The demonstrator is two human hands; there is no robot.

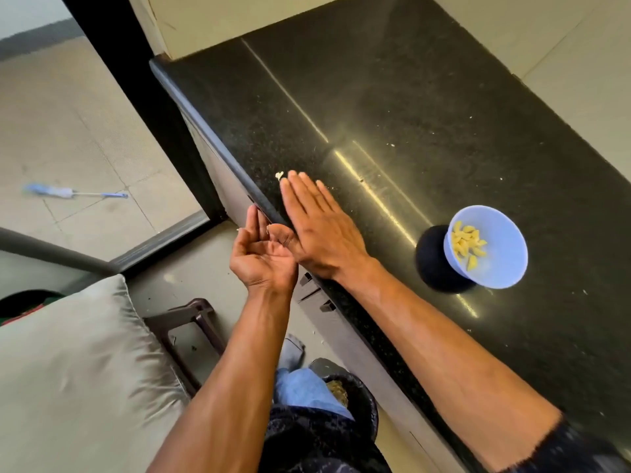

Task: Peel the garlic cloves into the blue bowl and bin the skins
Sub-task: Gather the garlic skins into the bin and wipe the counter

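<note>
Skin scraps (280,175) are lying just beyond the flat right hand (317,227), which is sweeping them left toward the cupped, open left hand (263,261) waiting below the counter edge (218,145).

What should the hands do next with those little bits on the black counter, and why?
Probably sweep: the flat right hand likely slides the pale garlic skin scrap off the black stone counter's edge into the cupped left hand waiting just below it. The round blue plastic bowl already holds peeled yellow cloves, so mainly skins remain.
</note>
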